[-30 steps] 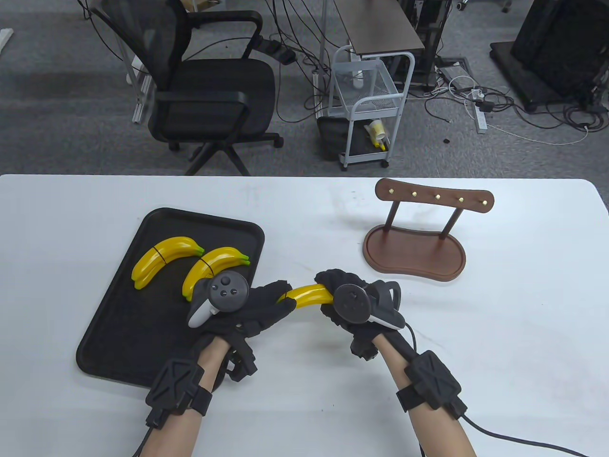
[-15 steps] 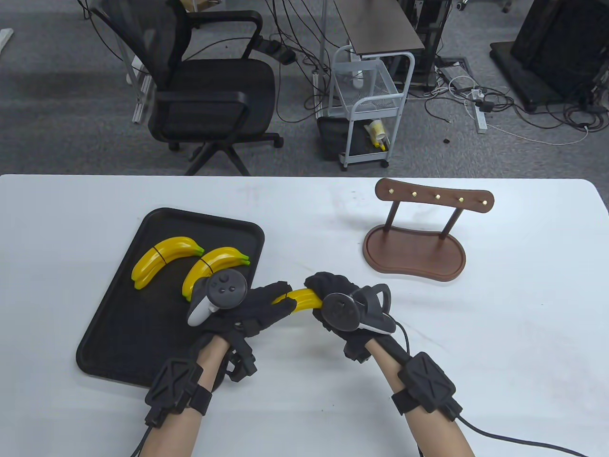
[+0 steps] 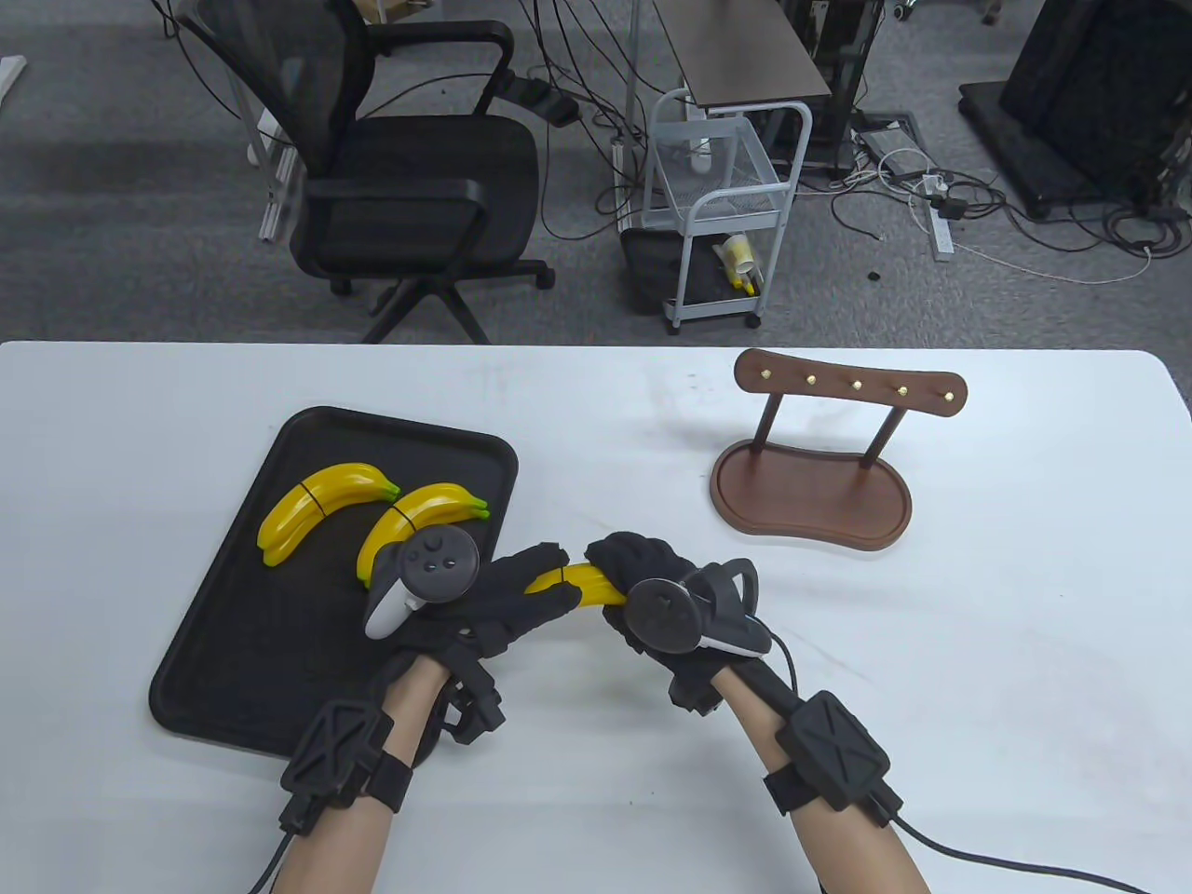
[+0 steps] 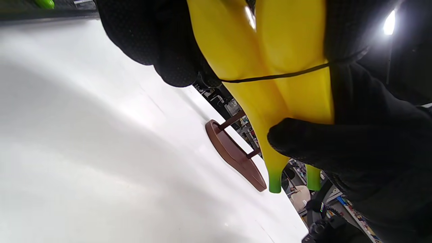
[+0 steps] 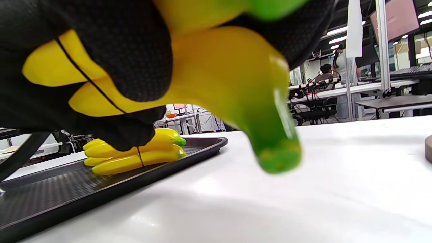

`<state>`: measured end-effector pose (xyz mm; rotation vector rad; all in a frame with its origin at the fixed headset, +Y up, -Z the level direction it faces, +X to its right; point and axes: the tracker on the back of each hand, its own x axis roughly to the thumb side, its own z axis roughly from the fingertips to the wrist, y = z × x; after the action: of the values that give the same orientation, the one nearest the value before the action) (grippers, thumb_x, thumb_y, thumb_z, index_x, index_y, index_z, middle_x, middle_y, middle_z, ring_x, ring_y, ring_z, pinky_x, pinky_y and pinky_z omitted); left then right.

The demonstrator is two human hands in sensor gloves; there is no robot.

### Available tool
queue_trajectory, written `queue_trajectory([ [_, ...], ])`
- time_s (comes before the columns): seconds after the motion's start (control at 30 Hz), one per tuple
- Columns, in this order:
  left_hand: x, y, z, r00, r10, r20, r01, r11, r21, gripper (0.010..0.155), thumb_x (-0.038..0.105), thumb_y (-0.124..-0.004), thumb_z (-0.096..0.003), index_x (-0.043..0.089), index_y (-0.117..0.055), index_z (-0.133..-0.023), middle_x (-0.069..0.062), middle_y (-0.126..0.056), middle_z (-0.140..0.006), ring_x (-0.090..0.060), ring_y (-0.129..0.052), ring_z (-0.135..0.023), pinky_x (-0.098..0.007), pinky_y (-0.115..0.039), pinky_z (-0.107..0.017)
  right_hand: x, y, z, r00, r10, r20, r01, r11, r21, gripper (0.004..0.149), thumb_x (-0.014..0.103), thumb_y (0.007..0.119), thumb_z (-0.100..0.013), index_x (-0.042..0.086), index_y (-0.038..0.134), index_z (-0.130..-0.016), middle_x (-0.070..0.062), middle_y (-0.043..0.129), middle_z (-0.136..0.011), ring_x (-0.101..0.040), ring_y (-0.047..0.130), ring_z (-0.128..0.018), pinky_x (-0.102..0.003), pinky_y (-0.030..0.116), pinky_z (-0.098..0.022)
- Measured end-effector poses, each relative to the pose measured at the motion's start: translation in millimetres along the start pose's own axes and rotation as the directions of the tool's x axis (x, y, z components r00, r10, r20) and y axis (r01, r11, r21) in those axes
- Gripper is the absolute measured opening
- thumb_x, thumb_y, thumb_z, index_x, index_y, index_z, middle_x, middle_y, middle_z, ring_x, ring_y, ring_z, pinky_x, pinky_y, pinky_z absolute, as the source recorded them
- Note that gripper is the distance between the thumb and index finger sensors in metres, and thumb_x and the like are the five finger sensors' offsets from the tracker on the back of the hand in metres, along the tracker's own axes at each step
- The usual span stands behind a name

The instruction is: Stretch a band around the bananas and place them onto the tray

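A pair of yellow bananas [image 3: 575,582] with green tips hangs just above the white table, right of the black tray [image 3: 233,643]. A thin black band [image 4: 273,77] runs across both bananas [image 4: 270,50]. My left hand [image 3: 521,591] holds their left end and my right hand [image 3: 643,577] grips their right end. In the right wrist view the band [image 5: 87,79] crosses the bananas [image 5: 216,74] beside my glove. Two banded banana pairs [image 3: 321,507] [image 3: 419,521] lie on the tray's far half.
A brown wooden stand [image 3: 812,466] with a peg rail sits at the right rear of the table [image 3: 978,605]. Beyond the far edge are an office chair [image 3: 391,168] and a small white cart [image 3: 722,205].
Both hands have carried the banana pair a little to the left, toward the tray; the right hand moved more and now covers more of the bananas.
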<state>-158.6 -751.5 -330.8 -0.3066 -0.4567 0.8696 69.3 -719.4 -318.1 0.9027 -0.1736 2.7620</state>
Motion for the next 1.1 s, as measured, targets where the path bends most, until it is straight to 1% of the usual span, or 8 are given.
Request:
queue_trajectory([
  [0.13,2,5,2,1.0,-0.013,0.004,0.013,1.0,0.019,0.081,0.063,-0.073,-0.0568,0.007,-0.056,-0.113,-0.017,-0.077,-0.111,-0.042,-0.083,-0.097,-0.057,-0.065,-0.075,-10,-2,0,0.989,-0.144,-0.019,0.144,0.989,0.029,0.073,0.039,0.085,-0.049,0.014,0.051,-0.109,-0.016,0.06,-0.111,-0.042,0.075,-0.092,-0.055,0.073,-0.061],
  [0.27,9,9,5,0.998,-0.06,0.023,0.059,0.997,0.049,0.081,0.063,-0.074,-0.0561,0.009,-0.055,-0.113,-0.015,-0.075,-0.113,-0.041,-0.081,-0.099,-0.056,-0.063,-0.076,-28,-5,1,0.936,-0.348,-0.06,0.351,0.934,0.065,0.078,0.048,0.08,-0.05,0.012,0.047,-0.111,-0.019,0.057,-0.113,-0.045,0.072,-0.093,-0.057,0.072,-0.061],
  [0.37,15,10,6,0.994,-0.099,0.039,0.096,0.993,0.063,0.08,0.062,-0.074,-0.0554,0.011,-0.054,-0.114,-0.014,-0.073,-0.114,-0.04,-0.08,-0.1,-0.056,-0.063,-0.077,-38,-6,3,0.88,-0.467,-0.085,0.473,0.88,0.054,0.082,0.053,0.077,-0.051,0.011,0.044,-0.112,-0.021,0.056,-0.113,-0.047,0.071,-0.094,-0.058,0.071,-0.061],
  [0.5,21,10,7,0.988,-0.14,0.061,0.136,0.988,0.072,0.079,0.062,-0.076,-0.054,0.014,-0.053,-0.113,-0.011,-0.071,-0.116,-0.039,-0.079,-0.102,-0.055,-0.062,-0.078,-47,-4,4,0.823,-0.557,-0.108,0.565,0.823,0.057,0.086,0.056,0.076,-0.05,0.009,0.043,-0.113,-0.022,0.055,-0.113,-0.048,0.071,-0.094,-0.059,0.07,-0.061],
  [0.7,22,10,7,0.988,-0.136,0.077,0.129,0.988,0.087,0.079,0.062,-0.076,-0.0531,0.017,-0.051,-0.114,-0.009,-0.069,-0.117,-0.037,-0.077,-0.103,-0.054,-0.061,-0.079,-50,1,4,0.806,-0.582,-0.106,0.59,0.803,0.083,0.09,0.06,0.075,-0.048,0.01,0.041,-0.114,-0.022,0.053,-0.114,-0.05,0.071,-0.093,-0.06,0.07,-0.061],
  [0.8,22,9,7,0.987,-0.144,0.077,0.137,0.986,0.09,0.079,0.062,-0.076,-0.053,0.018,-0.051,-0.114,-0.008,-0.068,-0.118,-0.037,-0.077,-0.103,-0.053,-0.061,-0.08,-49,1,4,0.807,-0.581,-0.105,0.589,0.805,0.069,0.089,0.06,0.076,-0.047,0.01,0.043,-0.113,-0.02,0.057,-0.112,-0.047,0.076,-0.089,-0.057,0.073,-0.058],
  [0.93,22,9,7,0.985,-0.147,0.087,0.139,0.987,0.085,0.078,0.062,-0.075,-0.0533,0.02,-0.05,-0.114,-0.008,-0.067,-0.119,-0.038,-0.076,-0.104,-0.054,-0.061,-0.08,-48,-4,5,0.823,-0.564,-0.071,0.565,0.825,-0.007,0.086,0.059,0.08,-0.046,0.009,0.052,-0.111,-0.018,0.066,-0.108,-0.044,0.083,-0.082,-0.056,0.076,-0.055],
  [1.1,26,10,8,0.982,-0.151,0.11,0.143,0.986,0.084,0.079,0.061,-0.075,-0.0535,0.02,-0.049,-0.115,-0.009,-0.067,-0.119,-0.039,-0.075,-0.105,-0.055,-0.06,-0.08,-43,-14,6,0.85,-0.526,-0.038,0.525,0.85,-0.041,0.085,0.058,0.082,-0.045,0.009,0.056,-0.109,-0.018,0.069,-0.107,-0.042,0.086,-0.079,-0.055,0.077,-0.053],
])
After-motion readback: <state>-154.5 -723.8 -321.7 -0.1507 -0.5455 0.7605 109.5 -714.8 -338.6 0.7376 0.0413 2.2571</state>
